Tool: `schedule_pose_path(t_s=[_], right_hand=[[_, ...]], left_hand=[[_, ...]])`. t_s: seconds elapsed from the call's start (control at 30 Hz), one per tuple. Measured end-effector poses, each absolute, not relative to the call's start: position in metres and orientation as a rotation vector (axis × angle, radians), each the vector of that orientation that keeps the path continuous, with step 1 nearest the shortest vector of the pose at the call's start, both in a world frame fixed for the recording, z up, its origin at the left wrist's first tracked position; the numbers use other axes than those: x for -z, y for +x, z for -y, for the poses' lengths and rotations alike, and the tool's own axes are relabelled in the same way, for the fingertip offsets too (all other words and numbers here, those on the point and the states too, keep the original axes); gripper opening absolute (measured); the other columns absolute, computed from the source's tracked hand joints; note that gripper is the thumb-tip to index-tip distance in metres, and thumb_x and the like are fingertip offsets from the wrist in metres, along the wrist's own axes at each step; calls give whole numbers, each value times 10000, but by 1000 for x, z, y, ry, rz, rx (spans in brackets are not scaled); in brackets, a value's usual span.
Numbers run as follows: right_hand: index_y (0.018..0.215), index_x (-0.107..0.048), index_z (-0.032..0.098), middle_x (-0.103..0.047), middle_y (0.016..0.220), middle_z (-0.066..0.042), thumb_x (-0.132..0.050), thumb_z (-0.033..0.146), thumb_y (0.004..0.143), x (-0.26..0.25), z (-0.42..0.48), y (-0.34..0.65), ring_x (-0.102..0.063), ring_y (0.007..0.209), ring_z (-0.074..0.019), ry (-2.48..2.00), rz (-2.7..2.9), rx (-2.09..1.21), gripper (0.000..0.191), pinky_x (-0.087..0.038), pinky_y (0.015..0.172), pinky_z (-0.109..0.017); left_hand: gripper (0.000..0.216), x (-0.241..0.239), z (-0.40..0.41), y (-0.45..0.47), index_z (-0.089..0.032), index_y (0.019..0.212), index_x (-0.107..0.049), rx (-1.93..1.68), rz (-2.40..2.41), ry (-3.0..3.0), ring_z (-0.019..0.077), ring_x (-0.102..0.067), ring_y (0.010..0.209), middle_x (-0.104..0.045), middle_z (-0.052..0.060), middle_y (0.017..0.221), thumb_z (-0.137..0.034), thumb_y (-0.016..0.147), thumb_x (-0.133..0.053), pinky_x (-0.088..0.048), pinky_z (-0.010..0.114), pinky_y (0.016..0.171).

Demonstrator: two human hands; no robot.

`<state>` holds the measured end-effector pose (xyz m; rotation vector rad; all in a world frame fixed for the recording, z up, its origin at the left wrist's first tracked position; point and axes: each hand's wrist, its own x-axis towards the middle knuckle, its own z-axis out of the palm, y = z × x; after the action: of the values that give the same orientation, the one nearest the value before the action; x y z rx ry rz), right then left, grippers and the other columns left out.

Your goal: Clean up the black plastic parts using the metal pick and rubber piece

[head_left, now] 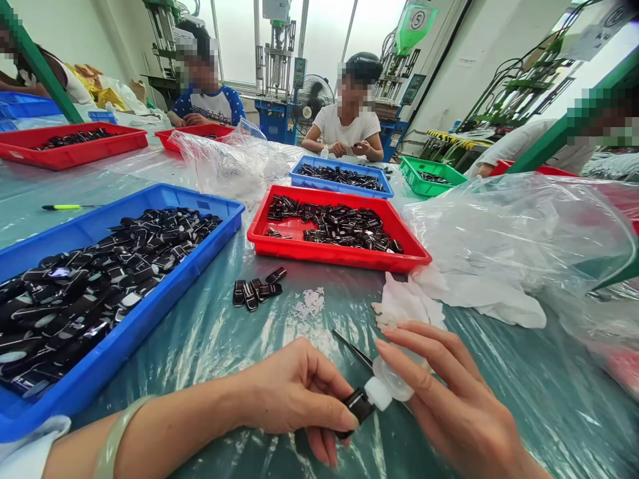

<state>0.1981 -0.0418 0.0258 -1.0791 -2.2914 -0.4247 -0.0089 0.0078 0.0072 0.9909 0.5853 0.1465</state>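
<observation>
My left hand (299,392) is closed around a small glossy black plastic part (357,404), pinched between thumb and fingers. My right hand (444,399) grips a small clear squeeze bottle (392,382) whose white nozzle touches the black part. A thin dark tool, perhaps tweezers (352,348), lies on the table just behind the bottle. A few loose black parts (257,291) lie farther out, beside a scatter of small white scraps (309,303).
A blue tray (150,313) full of black parts stands at left, a red tray (329,251) with more ahead. White cloth (407,303) and clear plastic bags (519,229) lie at right. Other people sit across the table at further trays (341,186). A pen (67,207) lies far left.
</observation>
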Motion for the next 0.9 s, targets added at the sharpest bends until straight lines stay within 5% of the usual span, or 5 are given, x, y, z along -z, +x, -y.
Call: schedule_pose_path(t_s=[0.9], right_hand=[[1142,-564,147,-550,1154,-127,-402,38,873,-16,49,214,-433,1177,-250,-1028,2422,364,333,-435,940,-429]], left_hand=[[117,-6,-7,-8,-111,693,-665,-85,-625,996,71,-558,409,-586,-16,493,-219,648,-653,-454,143,421]])
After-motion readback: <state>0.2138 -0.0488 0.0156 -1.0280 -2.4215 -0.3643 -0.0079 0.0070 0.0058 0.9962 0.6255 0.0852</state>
